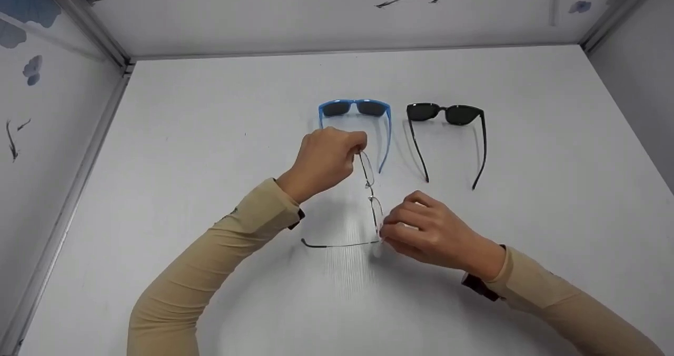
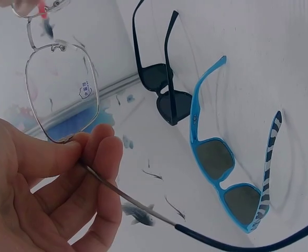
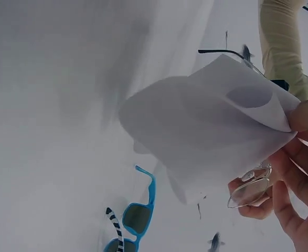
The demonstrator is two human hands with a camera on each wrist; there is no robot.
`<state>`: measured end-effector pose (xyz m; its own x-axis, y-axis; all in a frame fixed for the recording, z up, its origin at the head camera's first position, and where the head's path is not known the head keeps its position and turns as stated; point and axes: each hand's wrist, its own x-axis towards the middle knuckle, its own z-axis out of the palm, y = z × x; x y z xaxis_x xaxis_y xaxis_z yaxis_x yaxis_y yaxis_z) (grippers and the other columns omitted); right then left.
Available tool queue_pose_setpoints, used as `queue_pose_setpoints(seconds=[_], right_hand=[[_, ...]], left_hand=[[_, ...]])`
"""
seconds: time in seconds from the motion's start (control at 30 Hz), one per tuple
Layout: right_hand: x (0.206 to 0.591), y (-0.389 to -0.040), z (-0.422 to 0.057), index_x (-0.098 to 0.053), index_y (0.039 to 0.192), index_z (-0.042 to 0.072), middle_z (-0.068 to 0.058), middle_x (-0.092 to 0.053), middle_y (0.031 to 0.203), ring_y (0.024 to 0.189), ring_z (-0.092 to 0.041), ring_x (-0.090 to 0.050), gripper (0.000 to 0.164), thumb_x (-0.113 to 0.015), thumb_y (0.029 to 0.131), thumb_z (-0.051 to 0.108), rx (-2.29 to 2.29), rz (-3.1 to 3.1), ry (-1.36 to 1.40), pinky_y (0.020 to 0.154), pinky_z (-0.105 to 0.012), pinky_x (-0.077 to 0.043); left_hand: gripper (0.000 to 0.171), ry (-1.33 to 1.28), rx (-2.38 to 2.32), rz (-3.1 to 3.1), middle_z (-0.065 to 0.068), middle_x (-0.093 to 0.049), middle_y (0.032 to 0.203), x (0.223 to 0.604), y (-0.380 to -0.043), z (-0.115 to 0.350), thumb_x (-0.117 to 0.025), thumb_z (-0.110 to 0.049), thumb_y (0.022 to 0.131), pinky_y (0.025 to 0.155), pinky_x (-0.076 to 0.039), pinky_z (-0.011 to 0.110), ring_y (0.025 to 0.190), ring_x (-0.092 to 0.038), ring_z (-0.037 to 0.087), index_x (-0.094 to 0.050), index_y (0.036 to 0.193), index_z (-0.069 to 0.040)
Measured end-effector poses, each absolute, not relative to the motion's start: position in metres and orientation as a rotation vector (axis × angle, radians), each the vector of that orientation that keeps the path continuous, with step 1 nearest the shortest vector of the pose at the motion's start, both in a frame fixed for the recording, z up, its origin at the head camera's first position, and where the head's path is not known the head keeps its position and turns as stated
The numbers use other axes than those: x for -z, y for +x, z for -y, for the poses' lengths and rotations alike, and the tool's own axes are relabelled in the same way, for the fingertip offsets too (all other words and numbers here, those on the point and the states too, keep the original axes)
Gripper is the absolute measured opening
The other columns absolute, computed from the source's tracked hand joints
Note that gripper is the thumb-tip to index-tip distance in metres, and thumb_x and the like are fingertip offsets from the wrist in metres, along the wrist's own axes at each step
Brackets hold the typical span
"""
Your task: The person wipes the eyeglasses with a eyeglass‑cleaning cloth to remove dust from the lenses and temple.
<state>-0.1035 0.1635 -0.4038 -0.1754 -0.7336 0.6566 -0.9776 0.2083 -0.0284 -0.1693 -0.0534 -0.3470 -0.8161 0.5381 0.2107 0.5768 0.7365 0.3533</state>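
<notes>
Clear-lensed, thin metal-framed eyeglasses [image 1: 374, 208] are held above the table, their temples unfolded. My left hand [image 1: 326, 158] pinches them at one corner of the frame, by the hinge, as the left wrist view shows; the dark-tipped temple [image 2: 195, 241] runs off past the fingers. My right hand [image 1: 432, 235] is at the other end of the frame. Between its thumb and fingers it pinches a thin white cloth [image 3: 195, 126], which spreads out wide in the right wrist view. The cloth hides part of the glasses there, so I cannot tell whether it touches a lens.
Blue-framed sunglasses [image 1: 389, 129] with dark lenses lie on the white table [image 1: 210, 108] beyond my left hand. To their right lie black sunglasses [image 1: 484, 135], temples spread toward me. Low walls with blue fish and flower prints enclose the table at the back and sides.
</notes>
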Motion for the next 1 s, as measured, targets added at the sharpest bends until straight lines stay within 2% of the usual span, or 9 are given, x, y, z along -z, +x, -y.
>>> queue_pose_setpoints(seconds=[0.17,0.27,0.37,0.47,0.63,0.8,0.93,1.0], right_hand=[[0.408,-0.117,-0.167,-0.068,0.090,0.007,-0.003,-0.067,0.086,0.077,-0.018,-0.064,0.010,-0.069,0.082,0.000,-0.663,2.077,1.445,0.071,-0.037,-0.047],[0.406,-0.122,-0.165,-0.067,0.089,0.007,-0.003,-0.067,0.086,0.078,-0.019,-0.063,0.014,-0.072,0.079,-0.001,-0.692,2.109,1.390,0.072,-0.036,-0.046],[0.403,-0.120,-0.162,-0.067,0.090,0.007,-0.003,-0.066,0.086,0.078,-0.019,-0.062,0.012,-0.070,0.081,0.000,-0.688,2.096,1.390,0.072,-0.036,-0.047],[0.401,-0.114,-0.159,-0.067,0.091,0.006,-0.003,-0.066,0.086,0.076,-0.019,-0.063,0.005,-0.065,0.087,0.004,-0.667,2.057,1.420,0.070,-0.036,-0.048],[0.407,-0.105,-0.160,-0.068,0.093,0.007,-0.003,-0.066,0.088,0.078,-0.018,-0.062,0.009,-0.059,0.093,0.008,-0.642,2.035,1.514,0.071,-0.034,-0.049],[0.418,-0.109,-0.164,-0.068,0.092,0.007,-0.002,-0.066,0.087,0.078,-0.017,-0.062,0.007,-0.065,0.087,0.004,-0.675,2.078,1.509,0.071,-0.034,-0.049],[0.423,-0.117,-0.164,-0.068,0.090,0.007,-0.003,-0.066,0.087,0.078,-0.018,-0.062,0.017,-0.073,0.077,-0.004,-0.787,2.156,1.388,0.070,-0.035,-0.048],[0.423,-0.120,-0.162,-0.068,0.090,0.007,-0.003,-0.066,0.088,0.080,-0.019,-0.062,0.020,-0.074,0.076,-0.005,-0.829,2.184,1.322,0.072,-0.036,-0.047]], left_hand=[[0.023,-0.925,0.607,2.819,0.004,-0.063,0.068,0.347,-0.166,0.050,-0.049,0.001,0.095,0.049,-0.040,0.033,0.056,-0.049,0.017,-0.066,0.084,-0.011],[0.024,-0.934,0.570,2.837,0.004,-0.062,0.066,0.349,-0.164,0.045,-0.050,0.005,0.091,0.048,-0.040,0.033,0.055,-0.047,0.017,-0.067,0.084,-0.011],[0.024,-0.932,0.526,2.871,0.005,-0.064,0.068,0.349,-0.164,0.043,-0.051,0.007,0.087,0.050,-0.045,0.035,0.056,-0.049,0.018,-0.069,0.088,-0.010],[0.024,-0.911,0.500,2.891,0.007,-0.066,0.071,0.348,-0.166,0.044,-0.052,0.006,0.088,0.052,-0.047,0.035,0.058,-0.052,0.019,-0.070,0.092,-0.009],[0.026,-0.859,0.436,2.907,0.008,-0.068,0.077,0.345,-0.170,0.049,-0.052,0.007,0.088,0.054,-0.048,0.034,0.059,-0.054,0.019,-0.070,0.097,-0.010],[0.029,-0.860,0.404,2.906,0.009,-0.070,0.082,0.345,-0.171,0.050,-0.052,0.010,0.087,0.055,-0.049,0.034,0.063,-0.059,0.021,-0.069,0.100,-0.010],[0.029,-0.904,0.443,2.874,0.008,-0.068,0.075,0.347,-0.168,0.048,-0.052,0.012,0.084,0.053,-0.048,0.036,0.061,-0.057,0.020,-0.069,0.093,-0.010],[0.028,-0.932,0.457,2.865,0.007,-0.066,0.071,0.349,-0.166,0.046,-0.052,0.012,0.083,0.052,-0.047,0.036,0.058,-0.054,0.019,-0.069,0.089,-0.009]])
